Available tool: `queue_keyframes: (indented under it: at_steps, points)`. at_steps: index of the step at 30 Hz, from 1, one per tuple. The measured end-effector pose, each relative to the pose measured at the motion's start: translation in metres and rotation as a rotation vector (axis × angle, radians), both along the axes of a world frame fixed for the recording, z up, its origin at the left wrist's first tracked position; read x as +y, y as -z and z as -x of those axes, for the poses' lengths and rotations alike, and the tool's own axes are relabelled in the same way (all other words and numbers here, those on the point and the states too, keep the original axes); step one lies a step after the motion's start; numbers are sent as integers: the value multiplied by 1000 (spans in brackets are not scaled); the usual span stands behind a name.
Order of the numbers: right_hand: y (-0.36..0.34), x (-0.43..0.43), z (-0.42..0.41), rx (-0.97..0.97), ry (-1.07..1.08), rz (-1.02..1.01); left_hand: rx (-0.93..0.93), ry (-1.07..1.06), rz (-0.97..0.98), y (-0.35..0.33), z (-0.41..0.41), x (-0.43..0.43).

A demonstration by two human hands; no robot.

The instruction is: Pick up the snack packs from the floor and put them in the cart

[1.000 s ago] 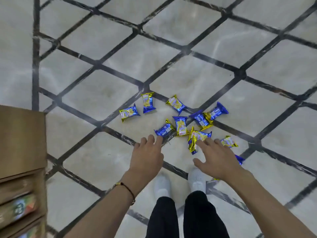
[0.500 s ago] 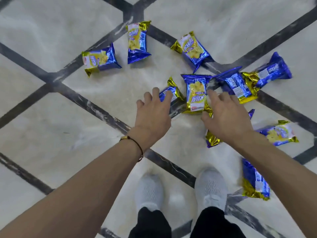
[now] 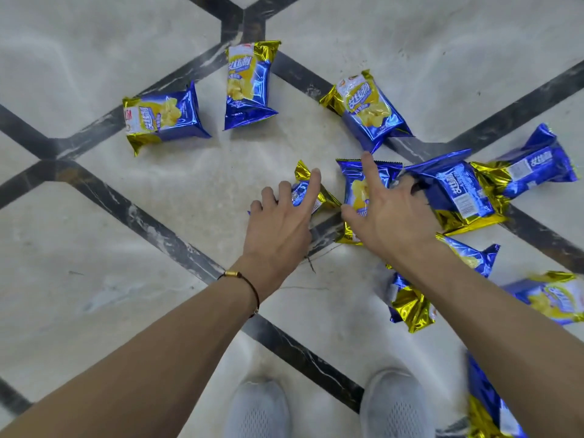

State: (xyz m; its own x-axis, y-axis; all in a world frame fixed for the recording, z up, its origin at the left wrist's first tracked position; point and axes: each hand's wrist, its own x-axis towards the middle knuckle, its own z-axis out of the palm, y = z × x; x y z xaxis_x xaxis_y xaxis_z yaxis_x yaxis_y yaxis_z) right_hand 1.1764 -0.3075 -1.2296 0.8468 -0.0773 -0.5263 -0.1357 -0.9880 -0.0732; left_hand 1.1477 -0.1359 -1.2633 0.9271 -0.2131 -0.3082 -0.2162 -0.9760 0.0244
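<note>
Ahead of the white shoes (image 3: 392,403), left hand (image 3: 279,226) curls onto 1 foil snack pack (image 3: 305,197), right hand (image 3: 392,222) spread on a second pack (image 3: 354,187); likely light, slippery, best pinched endwise.

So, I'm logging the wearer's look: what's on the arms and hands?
The left hand and right hand wear no gloves or visible rings; both forearms show no sleeves. A thin dark cord bracelet with a small gold bead circles the left wrist.
</note>
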Motion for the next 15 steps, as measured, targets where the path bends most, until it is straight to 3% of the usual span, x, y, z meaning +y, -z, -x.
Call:
queue_keyframes:
  at_steps: [9, 15]
  points:
    - [13, 22, -5, -20, 31, -29, -5, -151, 16, -5, 6, 22]
    - [-40, 20, 3, -55, 38, -76, -8, -157, 35, -62, 12, 31]
